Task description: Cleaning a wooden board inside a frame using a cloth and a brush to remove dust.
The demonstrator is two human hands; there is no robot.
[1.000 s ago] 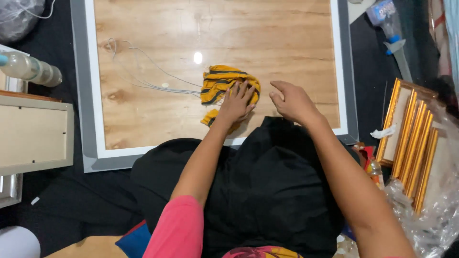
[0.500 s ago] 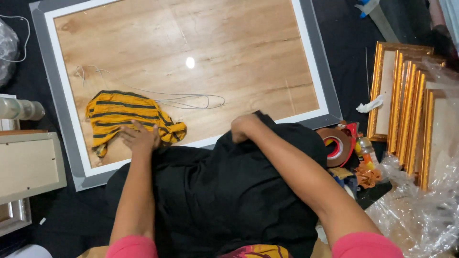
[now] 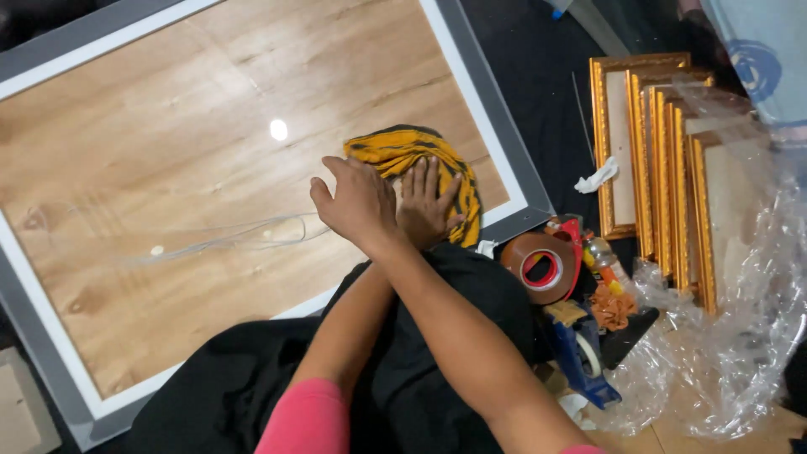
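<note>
A yellow-and-black striped cloth lies on the glossy wood-look panel of a large grey picture frame, near its right inner edge. My left hand presses flat on the cloth with spread fingers. My right hand crosses over my left wrist and lies open, palm down, just left of the cloth. My forearms cross above a black garment on my lap.
A thin pale string trails across the panel. Right of the frame lie a brown tape roll, a blue tape dispenser, small bottles, a crumpled tissue, gold picture frames and clear plastic wrap.
The cloth and my left hand have slid from the panel's left side to its right edge. My right hand has moved onto the panel, crossing over the left wrist. The camera view has shifted.
</note>
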